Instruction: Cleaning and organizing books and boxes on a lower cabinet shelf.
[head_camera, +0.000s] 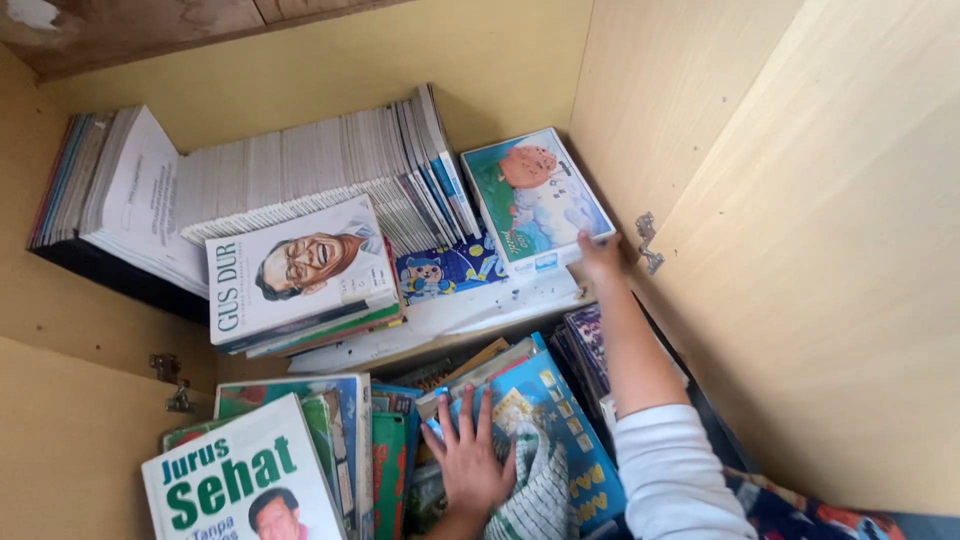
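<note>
The right hand (600, 252) grips the lower corner of an illustrated book (535, 198); the left hand (470, 462) lies open, fingers spread, on a blue book (560, 430) below it.

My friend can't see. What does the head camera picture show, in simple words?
Inside a wooden cupboard full of books, the person's right hand grips the edge of a picture book with a pink animal on its cover on the upper shelf. Their left hand rests flat on a blue book on the shelf below. More books are stacked to the left.
</note>
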